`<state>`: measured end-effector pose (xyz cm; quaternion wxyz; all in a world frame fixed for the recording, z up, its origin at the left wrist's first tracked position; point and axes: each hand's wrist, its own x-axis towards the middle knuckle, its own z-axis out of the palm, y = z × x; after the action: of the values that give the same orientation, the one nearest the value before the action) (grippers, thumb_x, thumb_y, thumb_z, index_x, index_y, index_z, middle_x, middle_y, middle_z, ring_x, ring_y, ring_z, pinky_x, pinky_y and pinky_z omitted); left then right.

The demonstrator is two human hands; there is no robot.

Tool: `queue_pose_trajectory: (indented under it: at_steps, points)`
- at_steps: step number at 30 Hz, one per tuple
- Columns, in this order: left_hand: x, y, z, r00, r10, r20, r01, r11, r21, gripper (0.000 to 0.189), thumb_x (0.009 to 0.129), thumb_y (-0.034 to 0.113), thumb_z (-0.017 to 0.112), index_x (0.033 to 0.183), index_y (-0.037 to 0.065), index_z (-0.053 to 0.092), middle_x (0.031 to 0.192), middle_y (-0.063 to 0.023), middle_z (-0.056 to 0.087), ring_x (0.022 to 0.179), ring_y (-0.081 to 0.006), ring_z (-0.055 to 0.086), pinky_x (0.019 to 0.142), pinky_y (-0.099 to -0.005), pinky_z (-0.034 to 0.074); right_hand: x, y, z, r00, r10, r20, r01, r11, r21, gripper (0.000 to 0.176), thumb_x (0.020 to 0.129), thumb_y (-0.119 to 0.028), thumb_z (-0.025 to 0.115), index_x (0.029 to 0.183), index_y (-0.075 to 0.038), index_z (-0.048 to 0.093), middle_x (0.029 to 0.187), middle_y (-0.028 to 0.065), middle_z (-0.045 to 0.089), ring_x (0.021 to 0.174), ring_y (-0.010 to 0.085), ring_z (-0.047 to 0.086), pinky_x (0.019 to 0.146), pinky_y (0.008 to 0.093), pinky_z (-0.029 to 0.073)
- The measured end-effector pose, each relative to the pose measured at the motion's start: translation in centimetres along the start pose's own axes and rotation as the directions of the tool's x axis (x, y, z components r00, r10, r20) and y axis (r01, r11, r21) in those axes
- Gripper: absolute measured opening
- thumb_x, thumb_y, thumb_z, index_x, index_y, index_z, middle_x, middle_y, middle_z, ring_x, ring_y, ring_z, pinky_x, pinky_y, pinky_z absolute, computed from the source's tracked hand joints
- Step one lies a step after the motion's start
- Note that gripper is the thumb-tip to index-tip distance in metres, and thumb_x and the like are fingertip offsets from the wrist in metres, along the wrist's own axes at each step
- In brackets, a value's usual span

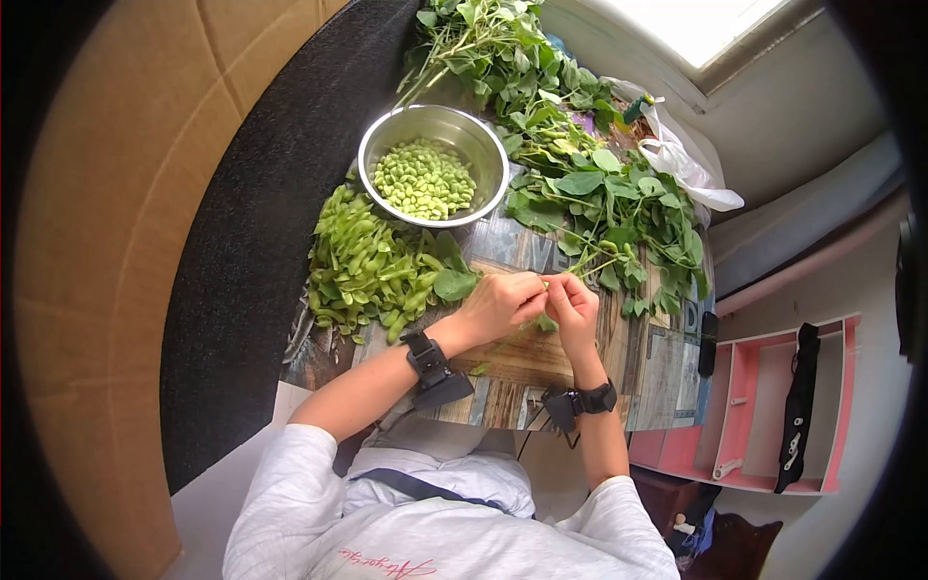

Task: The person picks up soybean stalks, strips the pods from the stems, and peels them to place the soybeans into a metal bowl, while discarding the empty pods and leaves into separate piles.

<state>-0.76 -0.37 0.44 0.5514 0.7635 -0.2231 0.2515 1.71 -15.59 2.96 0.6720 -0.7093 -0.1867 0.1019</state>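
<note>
Over the near part of the table, my left hand (503, 304) and my right hand (572, 307) meet at the fingertips, both closed in a pinch. A sliver of a green soybean pod (545, 284) shows between them; the fingers hide most of it. Left of my left hand lies a heap of green soybean pods (372, 261), with a broad leaf (454, 284) at its edge. Behind the heap stands a steel bowl (496, 179) partly filled with shelled green soybeans (423, 179). Leafy soybean plants (619, 198) spread beyond my right hand.
More cut stems with leaves (483, 43) are piled at the back. A white plastic bag (686, 164) lies at the back right. A dark phone-like object (709, 344) sits at the table's right edge. Beyond the table stands a pink shelf (764, 411).
</note>
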Motion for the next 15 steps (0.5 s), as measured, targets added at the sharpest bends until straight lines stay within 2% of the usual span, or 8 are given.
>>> queue_pose_trajectory:
  at_steps: [2,4,8,9,10,12,13,15]
  points:
    - [0.0,0.0,0.2,0.999,0.031,-0.023,-0.031,0.999,-0.010,0.011,0.079,0.009,0.057,0.073,0.001,0.053,0.066,-0.0131,0.054,0.057,-0.0294,0.054,0.050,-0.0356,0.043,0.0,-0.1,-0.1,1.000,0.006,0.012,-0.006,0.999,0.052,0.021,0.094,-0.017,0.050,0.094,0.001,0.060,0.061,-0.0073,0.044,0.050,0.0000,0.032,0.045,0.0181,0.023]
    - [0.1,0.0,0.3,0.997,0.060,-0.053,-0.060,0.998,-0.010,0.008,0.078,0.006,0.058,0.073,0.001,0.054,0.065,-0.0129,0.053,0.054,-0.0274,0.053,0.049,-0.0333,0.042,0.2,-0.2,0.1,1.000,0.006,-0.018,-0.006,1.000,-0.014,0.024,0.095,-0.018,0.047,0.091,0.001,0.060,0.058,-0.0077,0.042,0.048,0.0003,0.031,0.044,0.0182,0.022]
    - [0.1,0.0,0.5,0.992,-0.089,-0.086,0.086,0.996,-0.034,0.012,0.080,0.010,0.056,0.074,0.001,0.055,0.066,-0.0137,0.054,0.056,-0.0289,0.054,0.051,-0.0349,0.042,1.2,-0.1,0.6,0.994,-0.006,-0.108,0.005,1.000,-0.008,0.025,0.095,-0.019,0.046,0.090,0.001,0.060,0.056,-0.0074,0.040,0.047,0.0007,0.030,0.043,0.0185,0.021]
    - [0.1,-0.1,0.6,0.979,-0.165,-0.118,0.159,0.986,-0.054,0.014,0.082,0.012,0.056,0.074,0.000,0.055,0.066,-0.0141,0.055,0.056,-0.0295,0.054,0.052,-0.0357,0.042,1.6,-0.2,0.2,0.983,-0.001,-0.186,0.010,0.999,0.048,0.025,0.095,-0.019,0.045,0.087,0.000,0.059,0.053,-0.0070,0.038,0.045,0.0016,0.029,0.041,0.0195,0.020]
    - [0.1,-0.2,0.6,0.979,-0.163,-0.120,0.158,0.986,-0.048,0.014,0.082,0.012,0.056,0.074,0.000,0.055,0.066,-0.0141,0.055,0.056,-0.0295,0.054,0.052,-0.0357,0.042,2.1,-0.6,0.0,0.966,0.009,-0.260,0.018,0.994,0.104,0.026,0.095,-0.020,0.044,0.085,-0.001,0.059,0.051,-0.0066,0.036,0.043,0.0024,0.027,0.040,0.0204,0.019]
    - [0.2,-0.4,0.5,0.959,-0.256,-0.123,0.249,0.966,-0.072,0.017,0.084,0.015,0.054,0.076,0.000,0.055,0.067,-0.0150,0.055,0.058,-0.0304,0.054,0.054,-0.0370,0.042,3.1,-3.3,-0.5,0.975,0.138,-0.175,-0.036,0.871,0.490,0.028,0.095,-0.021,0.040,0.078,-0.006,0.056,0.048,-0.0054,0.033,0.040,0.0051,0.024,0.038,0.0224,0.017]
    - [0.2,-0.5,0.5,0.956,-0.261,-0.132,0.255,0.965,-0.062,0.018,0.084,0.015,0.053,0.076,-0.001,0.054,0.066,-0.0156,0.054,0.058,-0.0305,0.054,0.054,-0.0373,0.042,4.0,-5.4,-0.1,0.974,0.189,-0.129,-0.080,0.810,0.580,0.030,0.094,-0.022,0.037,0.071,-0.009,0.051,0.046,-0.0049,0.031,0.038,0.0067,0.023,0.036,0.0238,0.017]
    - [0.2,-0.5,0.4,0.955,-0.267,-0.130,0.264,0.964,-0.042,0.018,0.084,0.015,0.053,0.075,-0.001,0.054,0.066,-0.0157,0.054,0.058,-0.0306,0.054,0.054,-0.0374,0.042,5.9,-8.8,1.0,0.989,0.142,0.043,-0.137,0.761,0.634,0.027,0.092,-0.023,0.037,0.069,-0.012,0.045,0.048,-0.0048,0.031,0.040,0.0066,0.024,0.037,0.0237,0.018]
